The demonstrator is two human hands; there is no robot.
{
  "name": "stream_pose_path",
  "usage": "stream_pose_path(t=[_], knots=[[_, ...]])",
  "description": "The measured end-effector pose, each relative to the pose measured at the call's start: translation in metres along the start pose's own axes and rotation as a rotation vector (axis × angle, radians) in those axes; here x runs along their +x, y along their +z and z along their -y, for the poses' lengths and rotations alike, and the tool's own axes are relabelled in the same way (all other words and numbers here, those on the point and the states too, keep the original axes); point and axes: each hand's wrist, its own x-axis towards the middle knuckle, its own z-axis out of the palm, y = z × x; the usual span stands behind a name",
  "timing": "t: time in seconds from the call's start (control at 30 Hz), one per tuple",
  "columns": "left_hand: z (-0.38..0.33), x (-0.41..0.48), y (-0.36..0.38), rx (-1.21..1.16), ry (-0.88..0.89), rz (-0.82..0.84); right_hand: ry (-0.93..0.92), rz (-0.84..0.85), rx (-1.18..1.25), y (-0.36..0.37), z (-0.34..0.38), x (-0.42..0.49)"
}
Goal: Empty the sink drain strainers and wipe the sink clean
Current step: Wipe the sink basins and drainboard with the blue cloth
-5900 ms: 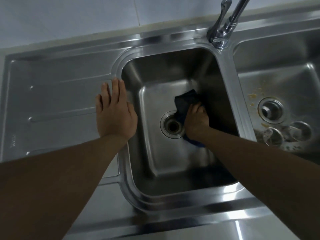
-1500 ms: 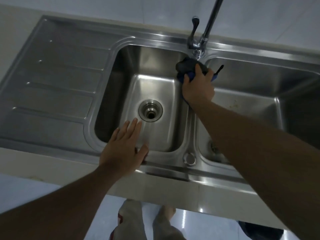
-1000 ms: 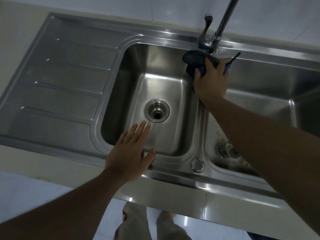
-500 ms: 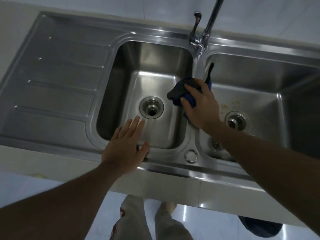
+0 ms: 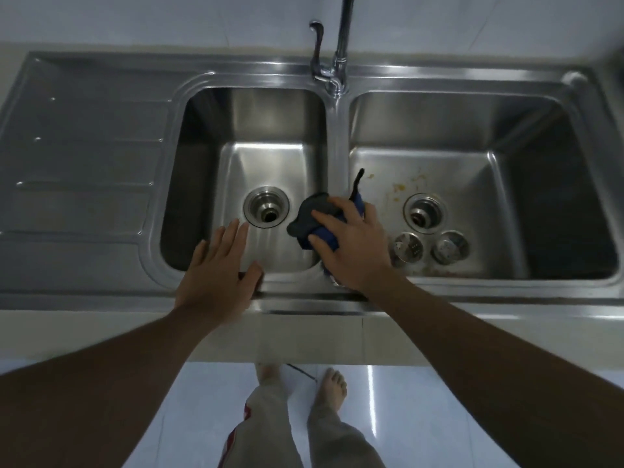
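My right hand presses a dark blue cloth onto the divider between the two steel basins, near its front end. My left hand lies flat, fingers straight, on the front rim of the left basin. That basin's drain is open with no strainer in it. The right basin has an open drain and yellowish food stains behind it. Two round metal strainers lie on its floor just in front of the drain.
A chrome tap with a tall spout stands behind the divider. A ribbed steel drainboard stretches to the left. White wall tiles run behind the sink; below the counter edge I see my bare feet on a glossy tiled floor.
My right hand has drawn the cloth from the tap base forward along the divider to its front end. My left hand has stayed on the front rim.
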Motion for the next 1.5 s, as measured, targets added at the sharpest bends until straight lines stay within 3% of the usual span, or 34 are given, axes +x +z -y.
stream_pose_path(t=[0.17,0.33,0.5,0.67,0.8,0.97,1.2,1.3,1.4,1.5], knots=[[-0.007,0.0,-0.001,0.143,-0.071,0.009,-0.074,0.116,0.091,-0.017,-0.002,-0.032],[-0.015,-0.005,-0.003,0.072,0.032,-0.078,-0.129,0.085,0.085,-0.041,-0.039,-0.075],[-0.067,0.021,0.0,-0.111,0.185,-0.094,0.032,0.107,-0.076,-0.091,-0.12,-0.108],[-0.126,0.051,0.019,-0.253,0.163,-0.094,0.198,0.019,-0.224,-0.115,-0.151,-0.131],[-0.141,0.07,0.025,-0.273,0.174,-0.105,0.069,-0.036,-0.152,-0.086,-0.114,-0.129],[-0.136,0.07,0.04,-0.221,0.201,-0.125,-0.07,0.063,-0.058,-0.084,-0.126,-0.111],[-0.133,0.077,0.044,-0.19,0.229,-0.15,0.219,0.229,-0.127,-0.096,-0.17,-0.092],[-0.134,0.077,0.043,-0.245,0.228,-0.154,0.147,0.262,-0.096,-0.081,-0.136,-0.079],[-0.135,0.075,0.043,-0.297,0.227,-0.15,-0.012,0.175,0.01,-0.066,-0.103,-0.08],[-0.135,0.075,0.042,-0.312,0.23,-0.155,-0.148,0.158,0.051,-0.073,-0.121,-0.089]])
